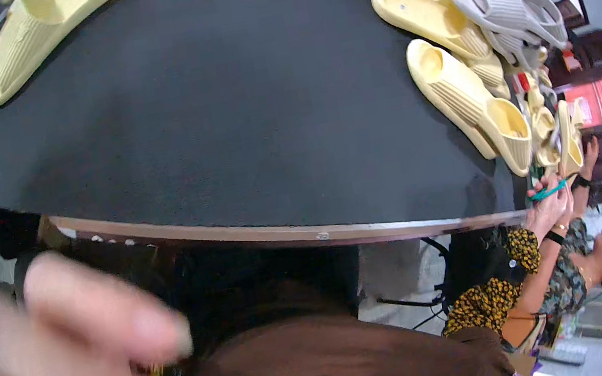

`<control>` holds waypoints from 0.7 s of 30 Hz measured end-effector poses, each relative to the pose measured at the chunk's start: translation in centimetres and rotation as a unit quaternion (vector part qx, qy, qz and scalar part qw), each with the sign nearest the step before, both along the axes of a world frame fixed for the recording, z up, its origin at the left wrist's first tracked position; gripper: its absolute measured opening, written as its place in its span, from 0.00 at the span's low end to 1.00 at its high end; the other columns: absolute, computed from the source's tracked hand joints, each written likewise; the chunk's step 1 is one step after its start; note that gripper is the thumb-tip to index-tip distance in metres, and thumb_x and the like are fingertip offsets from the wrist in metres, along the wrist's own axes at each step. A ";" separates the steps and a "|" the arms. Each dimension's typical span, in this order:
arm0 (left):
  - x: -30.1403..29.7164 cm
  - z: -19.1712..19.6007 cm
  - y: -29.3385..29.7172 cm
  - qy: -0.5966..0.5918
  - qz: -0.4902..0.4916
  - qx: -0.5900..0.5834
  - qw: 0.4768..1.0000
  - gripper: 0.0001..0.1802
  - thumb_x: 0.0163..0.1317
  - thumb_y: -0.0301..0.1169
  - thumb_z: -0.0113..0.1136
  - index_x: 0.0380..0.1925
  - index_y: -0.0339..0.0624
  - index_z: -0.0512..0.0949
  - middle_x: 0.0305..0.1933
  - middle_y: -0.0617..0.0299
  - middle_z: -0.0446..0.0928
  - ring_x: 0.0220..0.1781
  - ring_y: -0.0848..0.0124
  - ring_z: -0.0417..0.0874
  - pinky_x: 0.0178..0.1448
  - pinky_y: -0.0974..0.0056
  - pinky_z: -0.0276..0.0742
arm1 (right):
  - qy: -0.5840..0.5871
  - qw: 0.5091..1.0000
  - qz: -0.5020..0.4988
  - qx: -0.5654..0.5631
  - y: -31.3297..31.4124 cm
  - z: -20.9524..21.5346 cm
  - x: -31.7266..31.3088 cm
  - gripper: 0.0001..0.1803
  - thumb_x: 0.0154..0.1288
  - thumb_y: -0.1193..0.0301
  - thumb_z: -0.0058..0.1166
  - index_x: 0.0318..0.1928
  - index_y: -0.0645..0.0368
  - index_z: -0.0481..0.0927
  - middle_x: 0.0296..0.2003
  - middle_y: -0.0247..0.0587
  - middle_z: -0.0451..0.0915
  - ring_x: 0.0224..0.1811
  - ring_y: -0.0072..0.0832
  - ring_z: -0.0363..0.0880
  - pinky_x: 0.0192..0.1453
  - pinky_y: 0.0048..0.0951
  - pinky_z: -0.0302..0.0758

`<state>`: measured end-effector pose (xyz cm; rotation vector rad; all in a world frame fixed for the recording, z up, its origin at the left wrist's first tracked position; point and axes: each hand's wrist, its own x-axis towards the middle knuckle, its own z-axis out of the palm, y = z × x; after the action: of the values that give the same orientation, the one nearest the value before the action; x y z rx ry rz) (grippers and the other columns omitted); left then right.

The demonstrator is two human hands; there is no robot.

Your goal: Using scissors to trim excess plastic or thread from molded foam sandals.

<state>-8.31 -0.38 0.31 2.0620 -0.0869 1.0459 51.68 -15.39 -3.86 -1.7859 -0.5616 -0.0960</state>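
Note:
My left hand is raised close to the camera at the lower left, in front of the table's near edge. It is blurred, but its fingers are bent with a gap between them, and I see nothing held in it. My right hand is out of sight. A pale yellow slide sandal rests at the far left of the dark table. On the right side, another yellow slide sandal lies nearest to me, with a further yellow sandal just behind it.
Grey sandals and dark ones are heaped at the far right, with more sandals beyond. A co-worker sits at the right end, hands near a teal-handled tool. My lap, in brown cloth, is below the table edge.

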 end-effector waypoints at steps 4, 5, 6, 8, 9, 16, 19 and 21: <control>1.7 -3.0 1.1 -0.040 -0.134 -0.050 0.989 0.18 0.60 0.38 0.56 0.44 0.36 0.72 0.39 0.56 0.74 0.37 0.63 0.75 0.46 0.62 0.74 | -0.023 0.995 0.029 0.091 2.1 1.2 -6.8 0.10 0.59 0.70 0.54 0.38 0.59 0.70 0.25 0.35 0.70 0.24 0.20 0.70 0.21 0.21 0.69; 1.6 -2.6 0.4 -0.041 -0.148 -0.051 0.987 0.17 0.60 0.37 0.56 0.43 0.36 0.72 0.39 0.56 0.74 0.37 0.63 0.75 0.46 0.62 0.74 | -0.017 0.994 0.058 0.089 2.3 2.2 -7.2 0.11 0.59 0.70 0.54 0.39 0.60 0.70 0.25 0.34 0.69 0.24 0.20 0.69 0.21 0.21 0.69; 2.1 -3.0 0.6 -0.050 -0.167 -0.054 0.983 0.17 0.60 0.37 0.56 0.43 0.36 0.72 0.38 0.56 0.74 0.37 0.64 0.75 0.45 0.62 0.74 | -0.017 0.993 0.076 0.087 2.4 2.8 -7.4 0.12 0.59 0.70 0.53 0.41 0.61 0.70 0.25 0.34 0.68 0.24 0.21 0.68 0.21 0.21 0.68; 1.9 -2.6 -0.6 -0.046 -0.176 -0.070 0.981 0.16 0.60 0.37 0.56 0.42 0.36 0.72 0.37 0.57 0.74 0.36 0.64 0.75 0.45 0.63 0.74 | -0.002 0.982 0.156 0.111 4.0 2.9 -10.4 0.19 0.60 0.69 0.56 0.50 0.61 0.69 0.26 0.34 0.70 0.24 0.19 0.68 0.24 0.22 0.67; 1.7 -2.4 -0.8 -0.045 -0.181 -0.079 0.979 0.16 0.60 0.37 0.55 0.41 0.36 0.71 0.37 0.57 0.73 0.36 0.64 0.75 0.45 0.63 0.74 | 0.017 0.976 0.192 0.098 4.8 3.1 -11.8 0.20 0.61 0.68 0.56 0.51 0.61 0.69 0.27 0.34 0.70 0.25 0.19 0.67 0.24 0.22 0.67; 1.8 -2.2 -1.2 -0.049 -0.225 -0.149 0.962 0.13 0.61 0.36 0.55 0.38 0.37 0.71 0.34 0.57 0.73 0.33 0.65 0.74 0.44 0.66 0.73 | 0.065 0.928 0.362 0.064 9.6 2.7 -19.9 0.25 0.62 0.68 0.52 0.56 0.65 0.62 0.25 0.35 0.69 0.21 0.18 0.67 0.20 0.20 0.69; 1.5 -1.7 -1.3 -0.049 -0.232 -0.192 0.952 0.11 0.61 0.35 0.54 0.36 0.38 0.71 0.32 0.58 0.73 0.33 0.66 0.74 0.44 0.67 0.73 | 0.072 0.925 0.371 0.036 10.8 2.7 -23.8 0.27 0.60 0.66 0.54 0.56 0.65 0.64 0.24 0.36 0.70 0.19 0.18 0.67 0.19 0.19 0.69; 1.2 -0.6 -1.5 -0.049 -0.231 -0.219 0.947 0.11 0.61 0.35 0.54 0.35 0.38 0.71 0.31 0.58 0.72 0.32 0.66 0.74 0.43 0.68 0.72 | 0.099 0.917 0.386 0.013 11.1 2.8 -25.3 0.27 0.59 0.66 0.55 0.55 0.65 0.64 0.25 0.36 0.71 0.19 0.18 0.68 0.19 0.19 0.69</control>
<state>-7.12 -1.87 -0.32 1.4891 -0.3408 0.7869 26.36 -4.29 -1.04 -1.4127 -1.0669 0.6132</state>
